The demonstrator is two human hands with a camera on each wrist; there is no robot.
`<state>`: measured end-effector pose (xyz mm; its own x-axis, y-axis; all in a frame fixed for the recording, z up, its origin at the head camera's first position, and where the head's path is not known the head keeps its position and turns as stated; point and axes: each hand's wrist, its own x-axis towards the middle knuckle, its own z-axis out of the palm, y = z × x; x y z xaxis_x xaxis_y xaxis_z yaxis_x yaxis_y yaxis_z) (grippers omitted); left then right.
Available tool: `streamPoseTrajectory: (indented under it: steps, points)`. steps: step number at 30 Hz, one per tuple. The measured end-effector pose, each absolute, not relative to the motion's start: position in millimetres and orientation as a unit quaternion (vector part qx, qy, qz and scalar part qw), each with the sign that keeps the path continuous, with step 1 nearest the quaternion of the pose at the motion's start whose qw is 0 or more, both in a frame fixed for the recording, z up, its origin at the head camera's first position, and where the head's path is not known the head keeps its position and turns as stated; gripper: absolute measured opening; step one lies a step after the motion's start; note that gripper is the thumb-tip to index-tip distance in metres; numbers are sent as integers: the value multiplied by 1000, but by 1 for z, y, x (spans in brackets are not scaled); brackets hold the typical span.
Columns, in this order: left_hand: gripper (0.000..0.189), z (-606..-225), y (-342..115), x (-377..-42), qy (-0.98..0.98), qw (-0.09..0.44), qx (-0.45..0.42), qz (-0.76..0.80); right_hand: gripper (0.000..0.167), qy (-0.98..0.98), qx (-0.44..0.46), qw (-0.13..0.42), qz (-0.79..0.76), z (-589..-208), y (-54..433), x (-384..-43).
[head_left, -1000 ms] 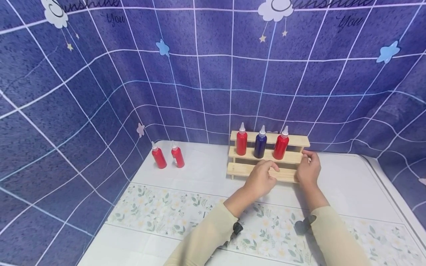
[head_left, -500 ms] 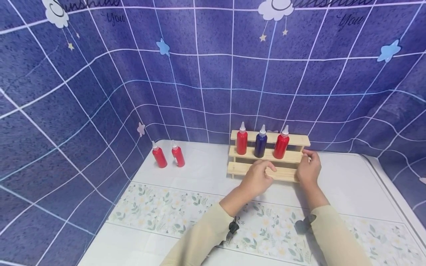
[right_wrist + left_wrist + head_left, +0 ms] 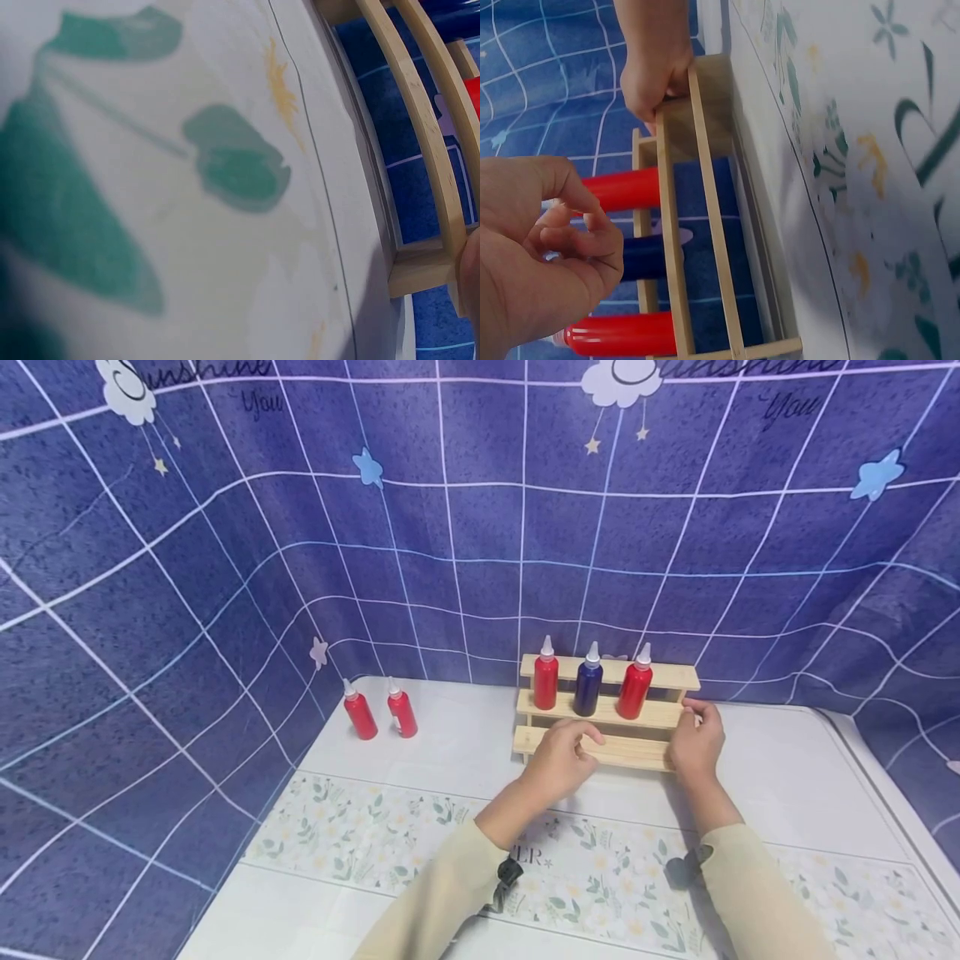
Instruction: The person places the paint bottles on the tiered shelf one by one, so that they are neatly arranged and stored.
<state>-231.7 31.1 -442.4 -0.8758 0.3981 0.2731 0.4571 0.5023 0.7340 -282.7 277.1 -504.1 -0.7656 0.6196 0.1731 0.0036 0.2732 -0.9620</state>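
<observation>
A three-tier wooden display rack (image 3: pixel 675 677) stands against the back cloth. On its middle step are a red squeeze bottle (image 3: pixel 546 683), a dark blue squeeze bottle (image 3: pixel 587 690) and a second red squeeze bottle (image 3: pixel 635 692), all upright with pointed white caps. My right hand (image 3: pixel 696 742) grips the rack's right end; the left wrist view shows its fingers around the end piece, while the right wrist view catches just a sliver of that hand (image 3: pixel 471 285). Over the lowest step's left half hovers my left hand (image 3: pixel 561 762), fingers loosely curled with nothing in them.
Two more red squeeze bottles (image 3: pixel 361 716) stand upright on the table's left side. A flowered strip (image 3: pixel 337 831) runs across the white table (image 3: pixel 465 727). Blue gridded cloth (image 3: pixel 480 527) hangs behind and along both sides.
My left hand has drifted left and slightly toward me along the lowest step. The right hand, rack and bottles have stayed in place.
</observation>
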Motion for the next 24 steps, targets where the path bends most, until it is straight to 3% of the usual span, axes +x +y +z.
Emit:
streamPoseTrajectory:
  steps: [24]
  points:
    - [29, -447, -12, -241, -843, 101, -240, -472, 36, -760, -207, 264, 557, -502, 277, -283]
